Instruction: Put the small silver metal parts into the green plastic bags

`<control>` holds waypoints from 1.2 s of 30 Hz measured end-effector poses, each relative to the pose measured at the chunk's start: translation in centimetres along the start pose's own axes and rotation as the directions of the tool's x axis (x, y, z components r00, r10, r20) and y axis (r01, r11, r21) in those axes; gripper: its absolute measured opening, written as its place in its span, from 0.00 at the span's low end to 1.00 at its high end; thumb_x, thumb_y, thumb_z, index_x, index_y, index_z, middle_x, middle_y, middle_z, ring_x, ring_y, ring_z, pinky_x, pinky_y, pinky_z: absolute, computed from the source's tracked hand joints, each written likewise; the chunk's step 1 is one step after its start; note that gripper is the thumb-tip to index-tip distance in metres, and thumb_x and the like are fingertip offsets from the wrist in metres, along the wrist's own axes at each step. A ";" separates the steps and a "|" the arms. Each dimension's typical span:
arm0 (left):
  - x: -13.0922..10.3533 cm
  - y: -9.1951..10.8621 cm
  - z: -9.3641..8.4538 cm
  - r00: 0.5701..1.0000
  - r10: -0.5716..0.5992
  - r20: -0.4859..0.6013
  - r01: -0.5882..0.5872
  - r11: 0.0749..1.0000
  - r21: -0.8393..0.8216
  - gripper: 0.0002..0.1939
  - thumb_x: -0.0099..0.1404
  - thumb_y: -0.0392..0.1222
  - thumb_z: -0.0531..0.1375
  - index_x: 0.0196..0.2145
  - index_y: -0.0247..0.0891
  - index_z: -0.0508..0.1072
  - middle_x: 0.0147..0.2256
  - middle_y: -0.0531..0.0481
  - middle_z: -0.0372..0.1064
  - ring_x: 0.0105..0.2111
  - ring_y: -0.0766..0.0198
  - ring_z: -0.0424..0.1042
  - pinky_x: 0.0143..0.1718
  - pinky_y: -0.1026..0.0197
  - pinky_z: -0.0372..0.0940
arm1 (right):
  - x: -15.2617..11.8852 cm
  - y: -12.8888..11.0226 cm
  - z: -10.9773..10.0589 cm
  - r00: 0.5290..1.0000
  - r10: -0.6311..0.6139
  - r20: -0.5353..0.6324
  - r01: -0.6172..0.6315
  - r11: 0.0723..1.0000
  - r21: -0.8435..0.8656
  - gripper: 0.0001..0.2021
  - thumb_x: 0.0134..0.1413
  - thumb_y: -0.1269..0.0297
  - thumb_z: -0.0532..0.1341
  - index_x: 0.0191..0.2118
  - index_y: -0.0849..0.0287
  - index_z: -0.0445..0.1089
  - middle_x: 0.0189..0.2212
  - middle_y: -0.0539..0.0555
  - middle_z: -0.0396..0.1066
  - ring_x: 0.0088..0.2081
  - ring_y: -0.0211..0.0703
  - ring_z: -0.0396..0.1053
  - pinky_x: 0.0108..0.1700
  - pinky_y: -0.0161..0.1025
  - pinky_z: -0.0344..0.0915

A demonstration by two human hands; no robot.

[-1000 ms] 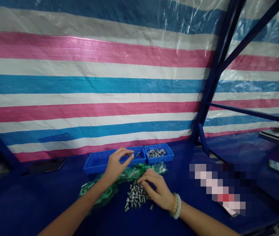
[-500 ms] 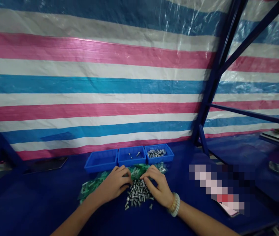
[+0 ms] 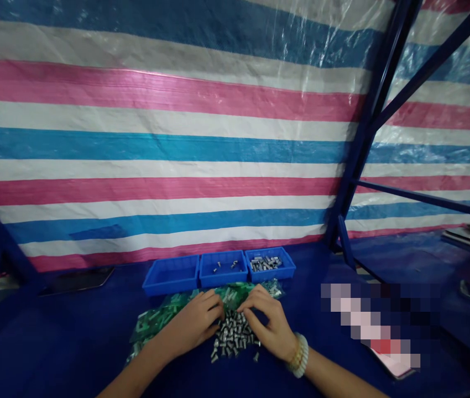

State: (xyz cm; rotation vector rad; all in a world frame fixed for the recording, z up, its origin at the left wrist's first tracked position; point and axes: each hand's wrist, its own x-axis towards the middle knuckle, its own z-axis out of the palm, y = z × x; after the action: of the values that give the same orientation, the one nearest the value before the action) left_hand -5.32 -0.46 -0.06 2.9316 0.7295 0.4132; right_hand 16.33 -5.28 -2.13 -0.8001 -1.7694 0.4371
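Observation:
A heap of small silver screws [image 3: 235, 336] lies on the blue table in front of me. My left hand [image 3: 197, 323] curls in at the heap's left edge, its fingers bent and thumb drawn close. Over the upper right edge, my right hand [image 3: 270, 321] has its thumb and forefinger nearly together at the screws. Anything between the fingertips of either hand is too small to make out. Clear and green plastic bags [image 3: 152, 320] with pieces inside lie behind the heap and under my left forearm. One loose screw [image 3: 256, 357] sits apart at the lower right.
Behind the bags stand three blue bins in a row: a bare left bin [image 3: 171, 275], a middle bin [image 3: 223, 276] with several screws and a right bin [image 3: 271, 273] holding many metal pieces. A pink-edged phone-like object [image 3: 396, 366], partly blurred, lies right. Blue frame posts [image 3: 349, 177] rise nearby.
Additional screws show in the middle bin. Both hands stay at the heap with slightly shifted fingers. The whole view has moved a little.

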 end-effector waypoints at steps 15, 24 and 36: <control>1.1 3.4 -0.1 0.855 -0.504 -0.121 0.165 0.486 -0.858 0.09 0.57 0.41 0.64 0.33 0.38 0.68 0.29 0.53 0.66 0.30 0.64 0.68 0.34 0.62 0.65 | -0.4 -0.8 0.6 0.989 -0.146 -0.008 0.146 0.989 0.008 0.14 0.57 0.74 0.59 0.48 0.55 0.67 0.36 0.56 0.74 0.38 0.46 0.71 0.41 0.43 0.68; 1.1 4.3 0.6 0.839 -0.542 -0.049 0.180 0.361 -0.915 0.13 0.52 0.44 0.68 0.28 0.37 0.69 0.26 0.54 0.65 0.28 0.65 0.67 0.32 0.64 0.63 | 0.0 -1.2 0.3 0.979 -0.201 -0.031 0.202 0.978 0.040 0.11 0.56 0.77 0.60 0.41 0.54 0.71 0.31 0.54 0.75 0.34 0.44 0.72 0.37 0.42 0.69; 0.8 6.0 2.2 0.738 -0.617 -0.274 0.127 0.525 -0.842 0.05 0.57 0.40 0.64 0.32 0.40 0.73 0.30 0.51 0.70 0.30 0.62 0.72 0.33 0.63 0.69 | 0.0 -1.4 0.5 0.999 -0.020 -0.050 0.024 0.996 0.085 0.05 0.59 0.69 0.59 0.32 0.57 0.71 0.26 0.53 0.71 0.30 0.43 0.68 0.34 0.40 0.65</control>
State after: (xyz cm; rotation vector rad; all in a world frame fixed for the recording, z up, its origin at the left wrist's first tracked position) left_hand -1.36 -5.39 -1.06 1.7099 0.9247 1.1977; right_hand 15.43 -6.25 -1.40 -0.7248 -1.7013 0.4716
